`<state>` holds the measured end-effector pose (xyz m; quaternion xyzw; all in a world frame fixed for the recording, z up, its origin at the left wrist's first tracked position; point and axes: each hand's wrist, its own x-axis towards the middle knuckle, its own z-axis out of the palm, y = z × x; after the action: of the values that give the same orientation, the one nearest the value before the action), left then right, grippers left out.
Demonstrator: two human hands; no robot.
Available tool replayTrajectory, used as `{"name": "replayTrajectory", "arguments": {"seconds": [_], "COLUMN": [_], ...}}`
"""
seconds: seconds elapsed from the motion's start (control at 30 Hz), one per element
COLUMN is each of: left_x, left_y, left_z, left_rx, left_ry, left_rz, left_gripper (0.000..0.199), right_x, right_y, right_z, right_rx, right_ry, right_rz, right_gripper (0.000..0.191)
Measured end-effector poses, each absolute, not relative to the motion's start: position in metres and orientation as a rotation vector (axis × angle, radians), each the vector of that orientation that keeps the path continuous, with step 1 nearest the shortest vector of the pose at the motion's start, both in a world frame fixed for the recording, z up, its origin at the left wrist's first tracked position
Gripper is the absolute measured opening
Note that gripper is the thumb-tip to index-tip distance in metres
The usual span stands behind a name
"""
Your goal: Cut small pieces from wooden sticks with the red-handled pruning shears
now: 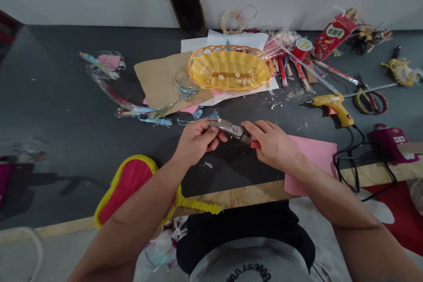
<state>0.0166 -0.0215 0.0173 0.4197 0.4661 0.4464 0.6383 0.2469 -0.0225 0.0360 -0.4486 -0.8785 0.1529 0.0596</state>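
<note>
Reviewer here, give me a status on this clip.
Left hand and right hand on red-handled pliers. Pink paper under right forearm. Yellow hot glue gun farther off, not in the way.

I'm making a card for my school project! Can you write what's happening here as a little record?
Left hand: holds the metal end of the red-handled pliers
Right hand: grips the pliers' red end
Beside right hand: pink paper
Also there: yellow wicker basket, yellow glue gun, red-and-yellow hand fan

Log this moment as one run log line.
left hand: pliers metal end | right hand: pliers red handle | nearby: pink paper, glue gun
</note>
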Motion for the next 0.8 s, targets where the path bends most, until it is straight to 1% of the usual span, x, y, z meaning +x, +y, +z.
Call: {"name": "replayTrajectory", "arguments": {"seconds": [0.1,0.3,0.53,0.8], "left_x": [0.0197,0.0206,0.0185,0.017], "left_y": [-0.0201,-0.0195,-0.0227,-0.0226], "left_z": [0.0187,0.0152,0.0167,0.0173], "left_rx": [0.968,0.998,1.083,1.094], "left_ry": [1.059,1.138,1.179,1.168], "left_rz": [1.066,1.172,1.114,1.083], "left_gripper": [0.03,0.03,0.024,0.02], "right_x": [0.2457,0.2449,0.2457,0.2448], "right_y": [-0.0222,-0.0211,-0.0223,-0.0233], "right_z": [0.0358,0.0333,0.0347,0.0354], "right_rx": [-1.422,-1.44,-1.401,-1.404], "right_ry": [-2.64,-2.641,-2.693,-2.679], "right_rz": [0.378,0.248,0.249,0.308], "right_gripper": [0.058,0.066,0.072,0.068]}}
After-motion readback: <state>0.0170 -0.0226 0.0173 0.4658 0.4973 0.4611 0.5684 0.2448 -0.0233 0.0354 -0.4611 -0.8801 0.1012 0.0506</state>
